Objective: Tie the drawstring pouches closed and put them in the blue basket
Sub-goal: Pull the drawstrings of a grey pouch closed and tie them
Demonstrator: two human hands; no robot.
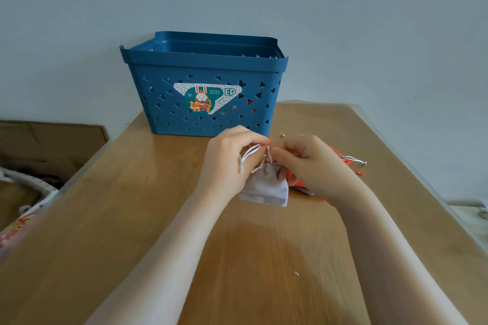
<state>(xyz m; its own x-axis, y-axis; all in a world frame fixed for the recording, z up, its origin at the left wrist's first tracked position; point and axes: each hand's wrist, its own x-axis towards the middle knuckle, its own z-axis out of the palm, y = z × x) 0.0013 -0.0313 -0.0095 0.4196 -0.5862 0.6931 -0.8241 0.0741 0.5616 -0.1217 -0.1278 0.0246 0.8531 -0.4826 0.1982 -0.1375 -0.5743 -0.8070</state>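
Both the left hand (232, 155) and right hand (309, 163) pinched white cord (249, 153) above a soft grey fabric pouch (266, 188); red pouches (343, 159) lay half hidden behind the right hand, near the perforated blue plastic basket (203, 87).

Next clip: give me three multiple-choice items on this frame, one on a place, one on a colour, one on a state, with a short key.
1. Where does the blue basket stand on the table?
A. at the far edge, by the wall
B. at the near edge
C. on the floor

2. What colour is the pouch between the hands?
A. green
B. white
C. black

3. What are the left hand and right hand doing?
A. resting flat on the table
B. lifting the basket
C. pinching the pouch's cords

Key: 1 A, the basket sits beyond the hands against the wall. 2 B, the cloth under the hands is white; the red pouches lie to the right. 3 C, fingers of both hands meet at the gathered neck.
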